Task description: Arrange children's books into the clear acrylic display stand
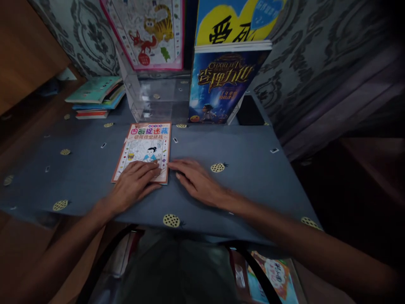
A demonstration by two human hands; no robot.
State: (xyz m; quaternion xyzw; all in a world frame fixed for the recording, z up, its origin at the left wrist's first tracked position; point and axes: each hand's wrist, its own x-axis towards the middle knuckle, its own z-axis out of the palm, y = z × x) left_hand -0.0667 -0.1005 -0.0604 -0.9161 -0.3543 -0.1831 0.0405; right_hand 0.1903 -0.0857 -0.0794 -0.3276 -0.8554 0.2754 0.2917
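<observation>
A thin picture book with a brown border and colourful Chinese characters lies face up on the table. My left hand rests flat over its lower part, fingers stretched out. At the book's right edge is my right hand, its fingertips at or very near that edge. Its fingers are extended, the thumb a little apart from them, and nothing is held. Behind the book stands a clear acrylic book rack, its lower left section showing no book.
The rack bears a pink-edged picture book, a blue "Charlie IX" book and a yellow-and-blue book. A stack of books lies at the back left, a dark flat object at the right. Another book sits below the table.
</observation>
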